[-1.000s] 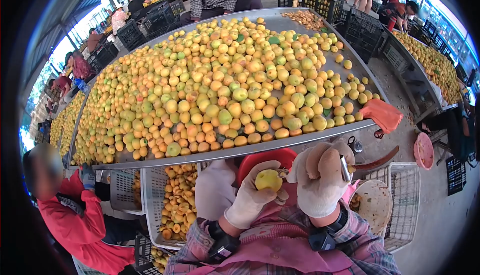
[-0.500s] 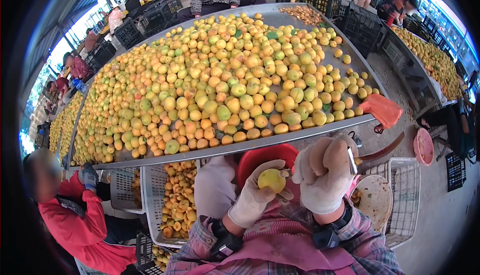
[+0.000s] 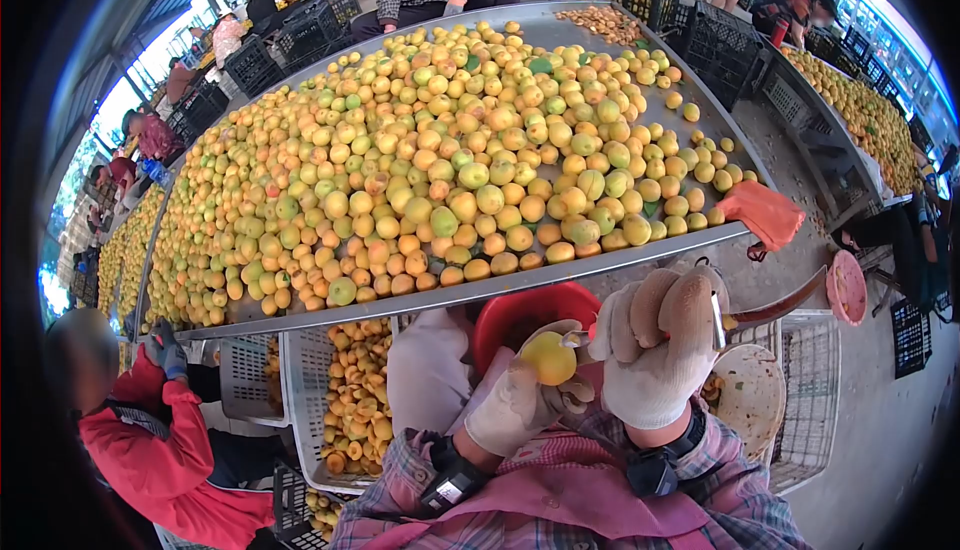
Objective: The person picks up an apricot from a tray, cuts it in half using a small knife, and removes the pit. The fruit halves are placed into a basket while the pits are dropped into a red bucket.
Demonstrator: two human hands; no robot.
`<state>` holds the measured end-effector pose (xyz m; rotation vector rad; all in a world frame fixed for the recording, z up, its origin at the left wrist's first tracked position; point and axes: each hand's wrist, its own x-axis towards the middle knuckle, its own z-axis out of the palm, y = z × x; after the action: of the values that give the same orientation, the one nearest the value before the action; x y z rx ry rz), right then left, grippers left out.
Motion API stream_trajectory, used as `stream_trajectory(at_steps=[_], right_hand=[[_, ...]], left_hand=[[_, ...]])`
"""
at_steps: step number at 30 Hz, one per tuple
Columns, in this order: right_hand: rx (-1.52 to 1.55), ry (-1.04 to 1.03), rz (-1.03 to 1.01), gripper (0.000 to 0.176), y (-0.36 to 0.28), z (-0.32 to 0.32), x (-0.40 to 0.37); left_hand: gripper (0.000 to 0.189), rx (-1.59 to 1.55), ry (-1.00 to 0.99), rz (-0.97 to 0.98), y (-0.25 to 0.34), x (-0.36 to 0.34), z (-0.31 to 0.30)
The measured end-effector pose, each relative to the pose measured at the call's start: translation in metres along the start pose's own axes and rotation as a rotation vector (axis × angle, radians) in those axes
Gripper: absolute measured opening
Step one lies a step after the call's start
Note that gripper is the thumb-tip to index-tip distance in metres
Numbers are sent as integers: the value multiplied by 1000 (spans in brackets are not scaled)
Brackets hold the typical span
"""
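Note:
My left hand (image 3: 515, 405), in a white work glove, is closed around a yellow apricot (image 3: 549, 358). Fingers of my gloved right hand (image 3: 655, 350) are curled around a small knife; its short metal blade (image 3: 574, 339) meets the apricot's upper right side, with a bit of red beside the fingers. Most of the tool is hidden in the fist, and a slim metallic piece (image 3: 718, 320) shows at the fist's right side. Behind both hands is a red bucket (image 3: 487, 335), partly covered by the left hand and apricot.
A metal-rimmed table (image 3: 470, 293) bears a heap of apricots (image 3: 400, 170). An orange cloth or bag (image 3: 765, 215) hangs at its right corner. Split fruit fills a white crate (image 3: 312, 400) at left; a pale bucket (image 3: 755, 390) stands right. A person in a red jacket (image 3: 185, 460) sits left.
The knife blade now reaches the apricot, and my right hand has shifted slightly right. The left hand has turned a little with the fruit. Across the table, a person's hand has appeared near their knee.

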<state>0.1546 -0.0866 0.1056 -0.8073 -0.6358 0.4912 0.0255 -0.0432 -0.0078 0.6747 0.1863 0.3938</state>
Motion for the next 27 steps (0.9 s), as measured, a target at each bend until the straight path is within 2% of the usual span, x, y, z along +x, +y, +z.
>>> stream_trajectory(at_steps=[4,6,7,9,10,12,13,14,15,16,18,19,20,21,23,25,26,27], right_hand=[[-161,-43,-76,36,1,-2,0],[237,-30,62,17,2,-6,-3],[237,-30,63,17,3,-10,-4],[-330,-72,-135,17,6,-18,-7],[-331,-71,-135,17,4,-16,-7],[226,-159,98,17,-2,-11,-8],[226,-159,98,17,-2,-8,-7],[-8,-144,16,19,-2,-6,-6],[-242,-128,-66,34,-1,-4,-5],[-242,-129,-66,34,0,-3,-6],[-70,-91,67,34,6,-3,-9],[-70,-94,68,34,9,-7,-12],[-2,-112,111,12,12,-14,-14],[66,-131,153,17,13,-18,-14],[-39,-105,119,16,12,-18,-10],[144,-181,76,19,5,-13,-2],[255,-124,117,27,4,-8,-1],[256,-128,119,27,5,-7,-2]], left_hand=[[92,38,11,24,0,1,2],[93,113,10,39,6,0,7],[93,113,11,38,7,0,12],[92,114,89,97,7,1,20],[92,114,88,96,6,0,19],[91,117,116,136,6,-1,16],[91,117,116,136,7,-1,14],[89,134,125,145,7,-1,13],[88,152,134,155,8,-1,12],[88,151,135,155,7,0,13],[87,205,118,204,6,1,16],[87,204,119,206,4,2,16],[84,206,119,225,3,3,15],[82,208,117,244,3,4,14],[79,250,116,205,14,2,21],[76,289,118,166,16,0,21],[68,113,34,136,13,1,15],[60,-63,-51,106,11,1,10]])
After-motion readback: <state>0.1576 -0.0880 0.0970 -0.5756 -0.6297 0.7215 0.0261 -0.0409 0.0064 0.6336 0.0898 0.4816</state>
